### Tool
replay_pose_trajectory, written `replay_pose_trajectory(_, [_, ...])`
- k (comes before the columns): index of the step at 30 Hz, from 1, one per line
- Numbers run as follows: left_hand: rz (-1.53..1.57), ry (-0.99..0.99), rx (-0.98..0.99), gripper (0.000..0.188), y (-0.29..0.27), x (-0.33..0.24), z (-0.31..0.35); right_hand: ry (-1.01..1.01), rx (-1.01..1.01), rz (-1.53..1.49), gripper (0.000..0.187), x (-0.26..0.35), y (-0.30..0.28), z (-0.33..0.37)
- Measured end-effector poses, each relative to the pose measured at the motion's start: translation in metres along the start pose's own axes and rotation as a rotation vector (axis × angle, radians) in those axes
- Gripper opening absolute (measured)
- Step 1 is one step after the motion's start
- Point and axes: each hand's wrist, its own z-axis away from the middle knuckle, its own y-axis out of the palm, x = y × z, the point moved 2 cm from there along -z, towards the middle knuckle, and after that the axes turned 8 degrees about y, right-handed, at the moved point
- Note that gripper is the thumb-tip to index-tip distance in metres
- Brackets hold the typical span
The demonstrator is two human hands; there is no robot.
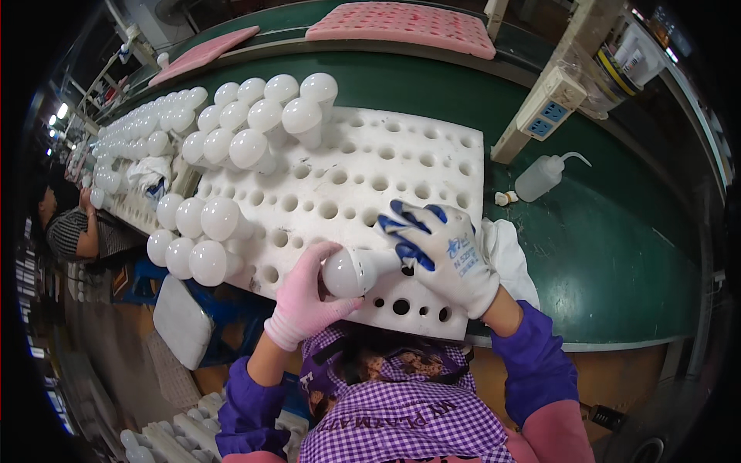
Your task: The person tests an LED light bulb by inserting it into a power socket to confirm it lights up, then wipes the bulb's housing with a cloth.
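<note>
A white light bulb [345,275] lies sideways between my hands, its round globe to the left and its narrower neck to the right. My left hand [305,297], in a pink glove, is closed around the globe. My right hand [451,255], in a white glove with blue fingertips, is bent over the neck end and hides the bulb's base. Below both hands is a white foam tray [386,166] with rows of round holes. More bulbs [251,149] stand in its far left part, and a smaller group [222,219] sits at its near left.
A squeeze bottle [538,179] and a white cloth [509,258] lie on the green table [610,262] at right. A post with a socket box [549,112] rises behind. Pink foam [401,25] rests on the far ledge. Another person [73,224] sits at far left, near a stool [183,320].
</note>
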Motion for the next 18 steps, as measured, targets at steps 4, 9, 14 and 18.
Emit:
replay_pose_trajectory(4, [-0.272,0.117,-0.124,0.083,0.005,-0.007,0.013,0.089,-0.025,-0.093,0.041,0.001,-0.013,0.004])
replay_pose_trajectory(9, [-0.431,0.291,-0.243,0.072,0.020,-0.012,0.021,0.167,0.081,0.108,0.047,0.032,-0.005,0.029])
replay_pose_trajectory(14, [-0.480,0.298,-0.234,0.073,0.022,-0.018,0.022,0.117,0.099,0.090,0.051,0.063,-0.010,0.048])
replay_pose_trajectory(18, [-0.256,0.033,-0.233,0.074,0.021,-0.020,0.015,0.240,0.061,0.111,0.051,0.035,0.005,0.038])
